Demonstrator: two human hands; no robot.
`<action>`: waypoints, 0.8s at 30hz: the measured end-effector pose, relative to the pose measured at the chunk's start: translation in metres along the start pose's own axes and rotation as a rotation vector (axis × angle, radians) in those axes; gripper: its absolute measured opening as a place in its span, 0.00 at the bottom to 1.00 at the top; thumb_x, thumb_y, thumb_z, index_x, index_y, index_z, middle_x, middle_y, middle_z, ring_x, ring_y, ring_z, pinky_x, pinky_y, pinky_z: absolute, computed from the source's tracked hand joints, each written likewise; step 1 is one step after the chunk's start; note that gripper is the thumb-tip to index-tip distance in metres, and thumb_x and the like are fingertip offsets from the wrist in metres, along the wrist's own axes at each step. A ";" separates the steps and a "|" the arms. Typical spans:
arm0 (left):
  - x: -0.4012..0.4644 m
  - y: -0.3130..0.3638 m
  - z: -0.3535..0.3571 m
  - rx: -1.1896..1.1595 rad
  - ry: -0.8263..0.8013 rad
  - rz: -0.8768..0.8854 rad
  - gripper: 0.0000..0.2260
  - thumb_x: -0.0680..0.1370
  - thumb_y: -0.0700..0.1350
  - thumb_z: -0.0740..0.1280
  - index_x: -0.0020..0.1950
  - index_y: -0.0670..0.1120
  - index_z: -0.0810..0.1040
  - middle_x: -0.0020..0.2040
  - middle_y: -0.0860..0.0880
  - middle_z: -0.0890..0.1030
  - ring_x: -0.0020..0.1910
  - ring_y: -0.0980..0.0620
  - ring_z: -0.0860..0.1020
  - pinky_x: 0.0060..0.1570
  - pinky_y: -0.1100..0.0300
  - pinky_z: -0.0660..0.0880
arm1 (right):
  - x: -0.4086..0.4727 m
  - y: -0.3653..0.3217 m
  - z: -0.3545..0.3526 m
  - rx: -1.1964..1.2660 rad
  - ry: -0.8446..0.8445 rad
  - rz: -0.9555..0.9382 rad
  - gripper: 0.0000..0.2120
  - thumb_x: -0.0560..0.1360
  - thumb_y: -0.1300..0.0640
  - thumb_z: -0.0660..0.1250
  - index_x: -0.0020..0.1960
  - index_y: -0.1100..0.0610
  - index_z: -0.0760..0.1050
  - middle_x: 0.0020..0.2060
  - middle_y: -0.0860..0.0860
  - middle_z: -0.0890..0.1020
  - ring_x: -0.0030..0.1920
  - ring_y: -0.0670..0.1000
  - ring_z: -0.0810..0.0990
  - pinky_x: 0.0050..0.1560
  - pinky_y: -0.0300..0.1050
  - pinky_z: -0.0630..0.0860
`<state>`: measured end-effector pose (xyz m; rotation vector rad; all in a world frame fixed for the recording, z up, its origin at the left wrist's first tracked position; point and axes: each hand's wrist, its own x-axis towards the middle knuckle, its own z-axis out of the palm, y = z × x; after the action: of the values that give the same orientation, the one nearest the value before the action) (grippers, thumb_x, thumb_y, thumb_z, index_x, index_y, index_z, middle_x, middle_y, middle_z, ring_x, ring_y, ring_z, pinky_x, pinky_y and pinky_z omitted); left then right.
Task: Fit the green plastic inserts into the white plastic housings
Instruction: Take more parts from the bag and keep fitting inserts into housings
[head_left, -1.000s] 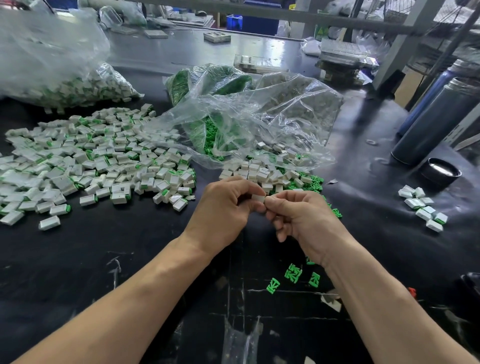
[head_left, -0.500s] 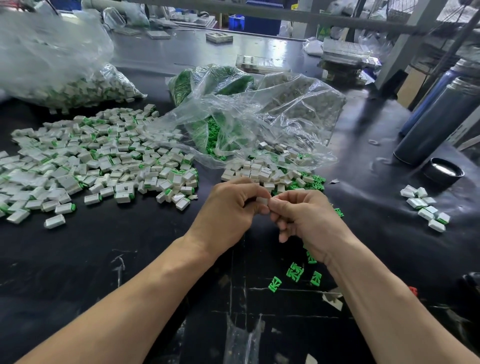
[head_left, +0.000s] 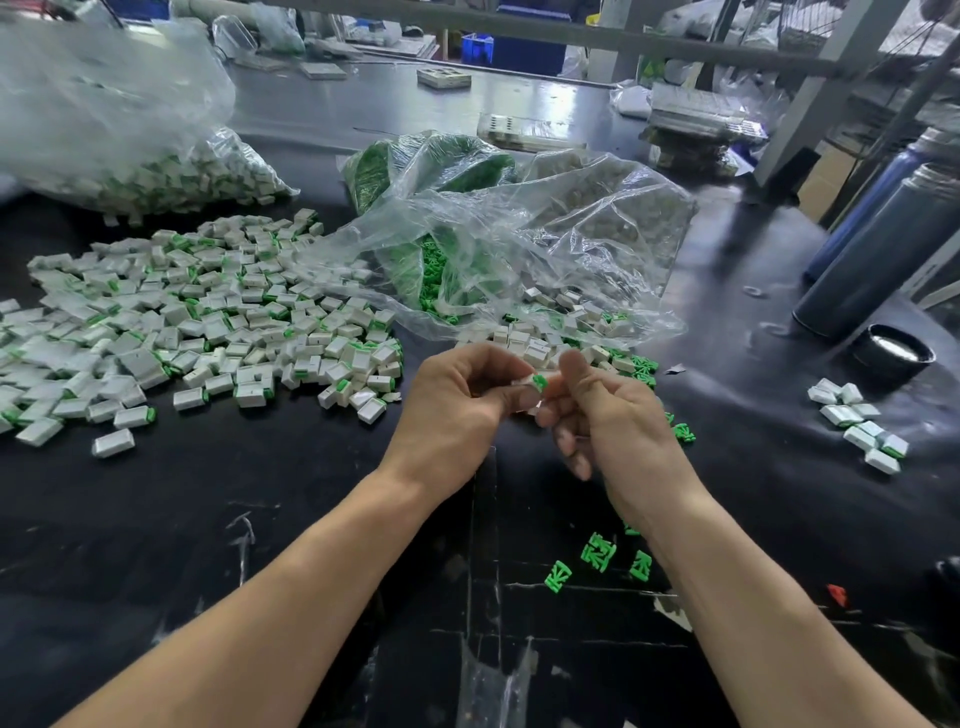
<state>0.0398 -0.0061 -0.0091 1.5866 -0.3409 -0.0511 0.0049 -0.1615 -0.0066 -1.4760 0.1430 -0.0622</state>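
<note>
My left hand (head_left: 457, 410) pinches a small white housing (head_left: 524, 383) with a green insert (head_left: 540, 383) showing at its end. My right hand (head_left: 613, 415) meets it from the right, thumb raised, fingers curled against the same piece. Both hands hover above the black table (head_left: 260, 519), just in front of a small heap of white housings and green inserts (head_left: 587, 348). A few loose green inserts (head_left: 597, 556) lie under my right forearm.
A wide pile of white housings with green ends (head_left: 197, 322) covers the left. Clear bags of parts (head_left: 498, 244) lie behind the hands, another bag (head_left: 130, 145) at far left. Several assembled pieces (head_left: 857, 421), a black cap (head_left: 891, 353) and dark bottles (head_left: 878, 249) stand on the right.
My right thumb has lifted off the piece, and the green end of the insert now shows between the fingers. Both hands stayed in about the same place.
</note>
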 end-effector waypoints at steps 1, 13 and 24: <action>0.000 0.001 0.001 -0.026 0.005 -0.006 0.08 0.74 0.32 0.75 0.44 0.45 0.83 0.39 0.50 0.84 0.40 0.57 0.81 0.46 0.63 0.78 | -0.001 0.000 0.003 -0.010 -0.007 0.026 0.27 0.78 0.34 0.63 0.45 0.58 0.84 0.34 0.54 0.82 0.25 0.48 0.72 0.19 0.38 0.64; -0.005 -0.002 0.014 -0.167 -0.089 -0.064 0.06 0.77 0.36 0.73 0.52 0.35 0.80 0.38 0.44 0.84 0.37 0.49 0.82 0.40 0.59 0.80 | -0.014 -0.010 0.026 -0.007 0.044 0.089 0.34 0.87 0.43 0.53 0.26 0.49 0.78 0.25 0.51 0.67 0.21 0.45 0.64 0.20 0.34 0.59; -0.008 -0.001 0.018 -0.190 -0.072 -0.083 0.03 0.78 0.35 0.72 0.50 0.38 0.81 0.41 0.46 0.84 0.41 0.53 0.82 0.44 0.65 0.79 | 0.002 0.015 0.029 -0.166 0.212 0.039 0.24 0.71 0.33 0.54 0.35 0.44 0.83 0.22 0.43 0.74 0.26 0.44 0.72 0.33 0.45 0.67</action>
<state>0.0278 -0.0213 -0.0126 1.4124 -0.3166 -0.2001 0.0098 -0.1316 -0.0190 -1.6295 0.3560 -0.1786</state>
